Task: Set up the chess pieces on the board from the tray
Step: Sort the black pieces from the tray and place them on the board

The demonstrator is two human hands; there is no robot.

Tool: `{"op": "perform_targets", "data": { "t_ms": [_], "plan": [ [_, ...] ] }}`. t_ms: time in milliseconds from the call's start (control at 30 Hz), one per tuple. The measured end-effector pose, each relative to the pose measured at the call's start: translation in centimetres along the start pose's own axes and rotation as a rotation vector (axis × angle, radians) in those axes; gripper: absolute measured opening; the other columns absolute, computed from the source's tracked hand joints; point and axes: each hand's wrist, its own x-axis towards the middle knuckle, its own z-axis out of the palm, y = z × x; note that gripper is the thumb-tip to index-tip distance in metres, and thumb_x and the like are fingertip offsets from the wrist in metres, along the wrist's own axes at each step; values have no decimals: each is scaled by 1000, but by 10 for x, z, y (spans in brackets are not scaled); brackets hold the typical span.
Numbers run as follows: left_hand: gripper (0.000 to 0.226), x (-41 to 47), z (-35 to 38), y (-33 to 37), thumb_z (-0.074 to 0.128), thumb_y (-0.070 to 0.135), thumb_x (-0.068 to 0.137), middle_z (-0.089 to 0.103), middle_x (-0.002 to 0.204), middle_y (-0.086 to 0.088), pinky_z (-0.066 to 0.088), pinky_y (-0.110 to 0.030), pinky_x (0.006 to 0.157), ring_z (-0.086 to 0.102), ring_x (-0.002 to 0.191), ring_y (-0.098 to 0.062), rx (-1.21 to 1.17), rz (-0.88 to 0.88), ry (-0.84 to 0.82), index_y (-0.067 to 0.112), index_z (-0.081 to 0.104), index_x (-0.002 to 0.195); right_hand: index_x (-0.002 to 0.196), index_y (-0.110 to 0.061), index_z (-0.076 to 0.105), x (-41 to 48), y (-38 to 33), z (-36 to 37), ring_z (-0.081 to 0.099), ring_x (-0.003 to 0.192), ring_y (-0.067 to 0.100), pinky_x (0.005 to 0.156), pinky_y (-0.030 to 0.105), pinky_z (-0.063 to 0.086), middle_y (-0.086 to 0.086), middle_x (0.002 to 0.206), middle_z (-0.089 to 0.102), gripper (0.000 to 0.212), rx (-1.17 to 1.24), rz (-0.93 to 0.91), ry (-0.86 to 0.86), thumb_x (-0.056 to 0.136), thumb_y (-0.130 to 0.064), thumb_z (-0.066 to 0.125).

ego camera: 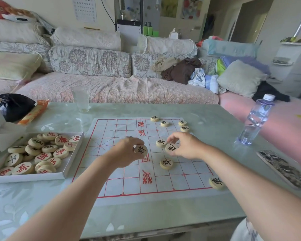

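The left hand [127, 151] pinches a round wooden piece [141, 151] lettered 将 in black, above the middle of the board [111, 180]. The right hand [185, 145] grips a second piece [171, 148], black-lettered, seemingly 炮, on the board's right half. Other pieces [166, 163] with black characters lie across that half, up to its far right corner. Red characters run down the board's centre strip. The tray [66, 171], at the left edge of the surface [163, 214], holds a heap of red- and black-lettered pieces.
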Motion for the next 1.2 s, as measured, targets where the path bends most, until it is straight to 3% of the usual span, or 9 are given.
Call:
{"op": "perform_targets", "data": {
  "t_ms": [167, 300, 367, 533, 700, 867, 933, 1033, 1200],
  "plan": [
    [50, -2, 12, 20, 75, 29, 79, 59, 115, 10, 53, -28, 81, 60, 94, -10, -55, 22, -23, 28, 57, 126, 117, -30, 63, -33, 11, -16, 59, 91, 7, 72, 17, 46, -13, 110, 61, 49, -117, 51, -202, 73, -26, 85],
    [52, -4, 22, 31, 75, 29, 80, 59, 110, 14, 51, -22, 75, 61, 93, -9, -59, 26, -75, 28, 55, 128, 118, -24, 66, -54, 16, -22, 54, 68, -2, 51, 9, 40, -17, 88, 59, 45, -195, 93, -279, 76, -25, 83],
    [48, -4, 27, 35, 76, 30, 79, 62, 107, 13, 56, -28, 71, 64, 90, -12, -56, 10, -101, 31, 56, 124, 116, -26, 66, -59, 18, -22, 52, 62, -2, 39, 9, 36, -16, 86, 58, 43, -192, 101, -281, 77, -25, 82],
    [45, -3, 31, 42, 79, 28, 75, 66, 95, 9, 60, -40, 70, 67, 87, -18, -85, -24, -103, 36, 59, 115, 115, -32, 65, -57, 25, -10, 62, 91, 9, 69, 19, 48, -13, 106, 64, 46, -162, 84, -322, 73, -33, 84],
    [44, 1, 32, 44, 82, 21, 72, 67, 98, 5, 59, -42, 71, 67, 85, -19, -172, -3, -69, 36, 62, 109, 119, -34, 62, -47, 20, -15, 60, 98, 8, 77, 20, 45, -16, 108, 63, 44, -68, 83, -193, 79, -45, 76],
    [45, 7, 31, 53, 82, 10, 72, 67, 100, 8, 60, -35, 70, 67, 81, -10, -344, -19, -27, 31, 62, 107, 112, -29, 60, -34, 4, 0, 69, 71, 13, 69, 32, 57, -3, 110, 66, 14, 271, 75, -28, 97, -28, 60],
    [44, 8, 33, 56, 82, 11, 71, 67, 100, 9, 59, -40, 69, 68, 81, -12, -424, -37, -11, 33, 64, 103, 123, -23, 57, -31, -7, 10, 71, 73, 16, 60, 32, 55, 1, 116, 65, 22, 423, 85, -48, 101, -22, 54],
    [40, 11, 33, 59, 83, 15, 71, 67, 99, 9, 55, -33, 63, 69, 82, -15, -466, -49, 26, 33, 65, 102, 126, -16, 57, -22, -17, 21, 72, 73, 19, 62, 33, 57, 9, 106, 70, 24, 602, 110, -14, 102, -15, 53],
    [29, 23, 32, 51, 76, 14, 78, 70, 102, -6, 59, -34, 78, 68, 81, -17, -653, -167, 66, 20, 66, 105, 125, -14, 60, -8, -17, 26, 73, 73, 19, 60, 30, 56, 9, 103, 72, 27, 687, 122, 47, 98, -12, 60]
  ]
}}
